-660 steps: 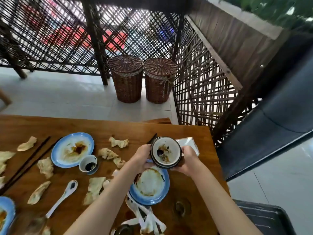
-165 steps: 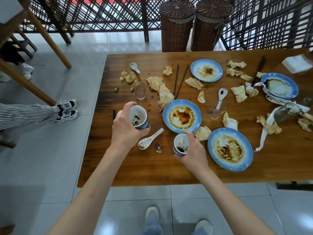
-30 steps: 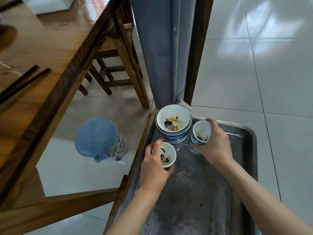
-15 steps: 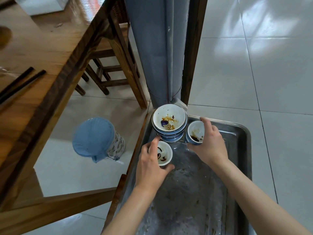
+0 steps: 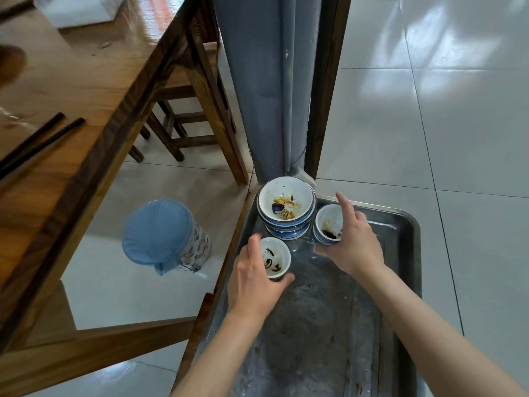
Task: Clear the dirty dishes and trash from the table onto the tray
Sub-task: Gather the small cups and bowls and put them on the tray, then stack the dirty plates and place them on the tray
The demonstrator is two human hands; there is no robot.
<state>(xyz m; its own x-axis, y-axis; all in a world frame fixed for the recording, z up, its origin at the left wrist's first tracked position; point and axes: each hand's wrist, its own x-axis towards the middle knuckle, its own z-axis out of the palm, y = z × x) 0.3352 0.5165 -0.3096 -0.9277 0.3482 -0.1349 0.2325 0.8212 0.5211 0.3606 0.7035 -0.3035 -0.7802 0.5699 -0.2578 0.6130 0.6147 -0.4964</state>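
Fingers of the left hand [image 5: 252, 277] curled round a small cup [image 5: 274, 258], thumb at its near rim and the others wrapped behind its far side, pinching it low over the tray [image 5: 406, 253]. Whether the cup's base had touched the metal could not be told. The right hand [image 5: 353, 242] had its fingers spread and mostly straight, arched over and beside a second cup [image 5: 329, 223]; it looked to be letting go, with the thumb near the cup's front wall and the forefinger raised clear above the rim.

Both cups carried dark sauce dregs. Between and behind them stood a stack of bowls [image 5: 286, 209] in the tray's far left corner, the top bowl smeared with orange sauce and holding a purple scrap. The right cup sat just beside the stack; the left cup stood near its foot.

Outward, the tray's floor was wet and streaked with grime. To the left stood the table [image 5: 86, 90], with chopsticks [image 5: 34, 144] on it, so the clearing was far from finished. A bin [image 5: 164, 234] stood on the floor between table and tray.

Risks, as a judgement: the wet metal could let a cup skid if released at a tilt. The left cup, set too close, could knock the stack, which sat hard in the corner and looked slightly uneven. A right finger catching the rim on withdrawal could tip that cup and spill its dregs.
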